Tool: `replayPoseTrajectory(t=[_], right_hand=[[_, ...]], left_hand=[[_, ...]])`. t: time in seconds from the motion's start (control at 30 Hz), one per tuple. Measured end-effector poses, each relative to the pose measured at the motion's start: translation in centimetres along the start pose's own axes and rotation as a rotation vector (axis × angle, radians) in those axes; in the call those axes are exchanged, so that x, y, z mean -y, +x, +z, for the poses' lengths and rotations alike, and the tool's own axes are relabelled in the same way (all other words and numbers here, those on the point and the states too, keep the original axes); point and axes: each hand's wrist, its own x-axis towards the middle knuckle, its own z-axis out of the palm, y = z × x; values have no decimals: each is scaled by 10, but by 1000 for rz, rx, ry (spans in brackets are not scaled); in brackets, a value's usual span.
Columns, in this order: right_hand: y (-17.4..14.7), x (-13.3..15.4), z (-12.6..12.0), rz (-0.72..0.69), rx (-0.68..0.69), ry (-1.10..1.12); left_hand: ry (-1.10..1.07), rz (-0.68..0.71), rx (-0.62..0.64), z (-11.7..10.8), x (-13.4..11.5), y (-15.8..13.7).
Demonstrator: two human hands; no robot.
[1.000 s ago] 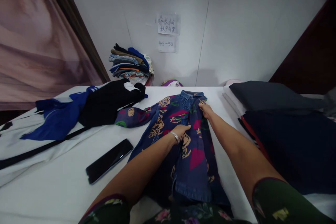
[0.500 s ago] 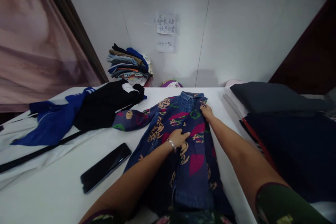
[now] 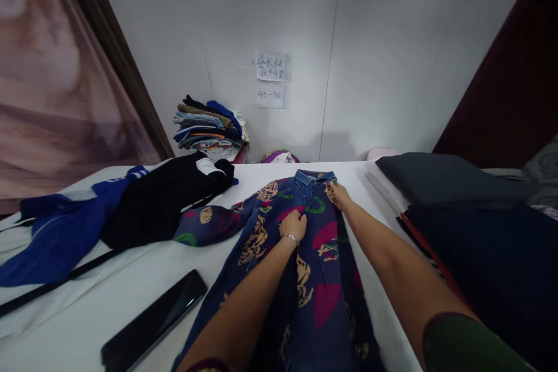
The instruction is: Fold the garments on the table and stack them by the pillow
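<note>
A dark blue long-sleeved shirt (image 3: 322, 279) with tan, magenta and green print lies front up on the white table, its denim collar at the far end. One sleeve stretches out to the left; the other does not show beyond the right side. My right hand (image 3: 339, 195) is closed on the fabric at the right shoulder, beside the collar. Lower down, my left hand (image 3: 293, 225), with a silver bracelet at the wrist, is closed on the chest of the shirt near the front opening.
A black phone (image 3: 154, 322) lies left of the shirt. Black and blue garments (image 3: 161, 203) are spread at the left. Folded dark clothes (image 3: 471, 244) are stacked at the right. Another clothes pile (image 3: 209, 131) stands behind the table, and paper notes (image 3: 273, 78) hang on the wall.
My left hand has moved slightly up the shirt's chest, its fingers now more curled. My right hand stays at the shoulder. The head view has tilted up a little.
</note>
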Motion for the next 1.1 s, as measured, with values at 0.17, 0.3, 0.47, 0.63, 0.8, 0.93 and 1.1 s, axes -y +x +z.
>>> replayPoseTrajectory(t=[0.17, 0.3, 0.47, 0.63, 0.8, 0.93, 1.1], right_hand=[[9, -3, -2, -23, -125, -258], [8, -1, -8, -121, -215, -466], [-5, 1, -12, -233, -225, -681], [-16, 8, -1, -395, -188, -809], [-19, 3, 15, -372, 92, -1223], [-15, -4, 16, -263, 180, -1285], [-20, 3, 15, -239, 202, -1298]], left_hand=[[31, 16, -60, 5, 1, -9], [80, 68, -85, 9, 0, -10], [56, 76, -101, 12, 3, -9], [-40, 83, -196, 17, 9, -7], [-46, 81, -217, 22, 11, -7], [-12, 104, -215, 23, 9, -7], [-10, 108, -202, 23, 10, -6]])
